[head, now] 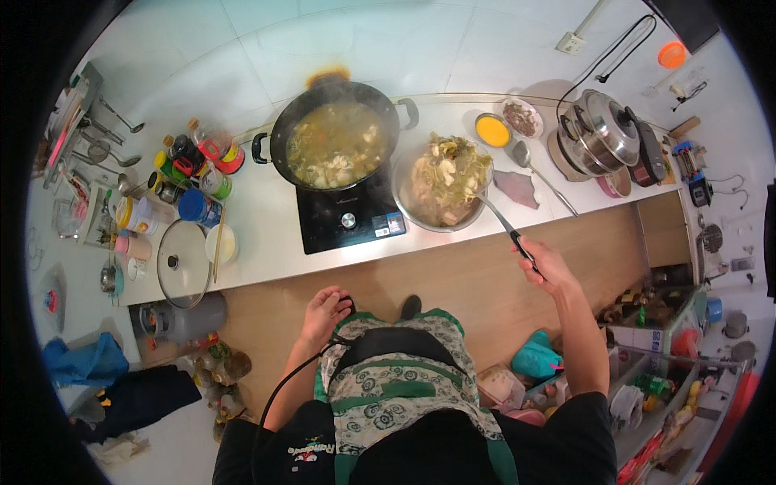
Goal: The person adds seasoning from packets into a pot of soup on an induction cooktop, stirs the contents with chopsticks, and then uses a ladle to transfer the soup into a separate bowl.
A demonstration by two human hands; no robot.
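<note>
My right hand [545, 265] grips the black handle of a long metal serving utensil [498, 213]. Its head is hidden under a heap of steaming leafy greens and pale meat or fish pieces [451, 167] at the metal bowl [445, 229]. Left of the bowl, a black two-handled wok [339, 90] with yellowish soup and pale pieces [336, 145] sits on a black induction cooktop [324, 224]. My left hand [327, 310] is in front of my apron, fingers curled together, with nothing visible in it.
A cloth [516, 188], a metal spoon [548, 180], a cup of yellow liquid [493, 131] and a small bowl [523, 118] lie to the right, before a steamer pot [597, 136]. On the left are a glass lid [183, 262], chopsticks [219, 245], a white bowl [227, 248] and several bottles [203, 154].
</note>
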